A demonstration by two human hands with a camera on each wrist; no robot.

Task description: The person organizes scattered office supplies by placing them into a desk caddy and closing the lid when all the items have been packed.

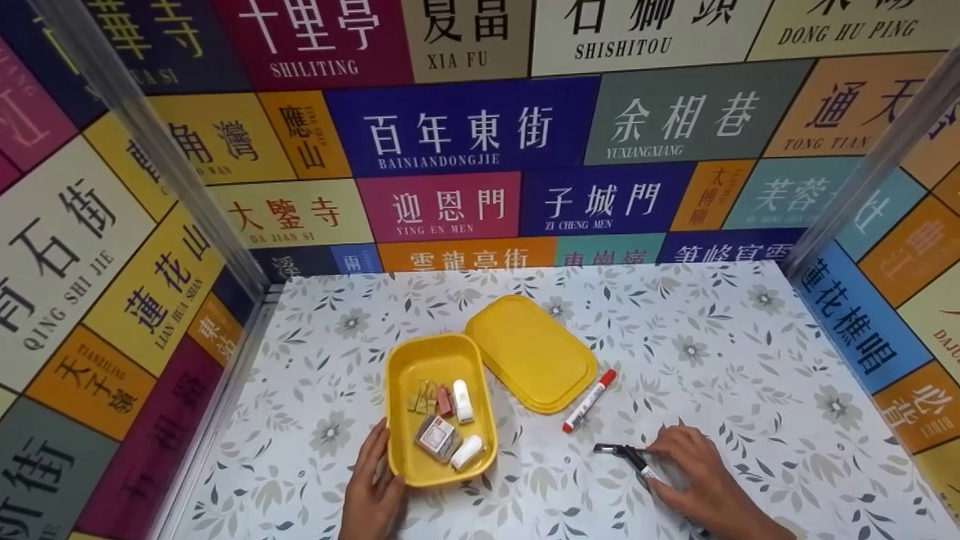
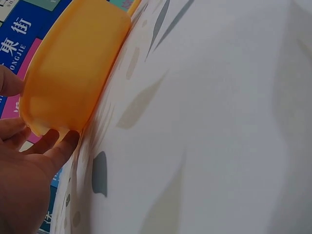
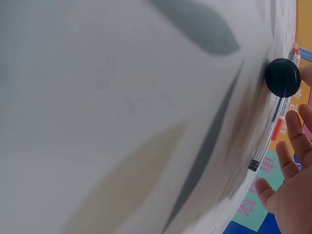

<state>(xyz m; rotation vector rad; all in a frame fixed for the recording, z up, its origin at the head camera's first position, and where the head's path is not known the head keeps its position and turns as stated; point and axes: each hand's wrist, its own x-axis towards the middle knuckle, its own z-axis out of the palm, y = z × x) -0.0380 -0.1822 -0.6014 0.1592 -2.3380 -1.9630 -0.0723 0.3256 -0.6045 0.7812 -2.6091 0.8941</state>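
Floral tabletop (image 1: 750, 420), open yellow box (image 1: 439, 361), small items (image 1: 438, 439) inside

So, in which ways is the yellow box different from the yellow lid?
The yellow box is deep and open-topped, whereas the yellow lid is flat and shallow. The box holds several small items; the lid has nothing on it. The left hand touches the box, while no hand touches the lid. Both are yellow, with rounded corners.

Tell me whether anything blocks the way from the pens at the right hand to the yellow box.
Nothing visible blocks the direct way from the pens to the yellow box. The red marker and yellow lid lie farther back; the left hand holds the box's other side.
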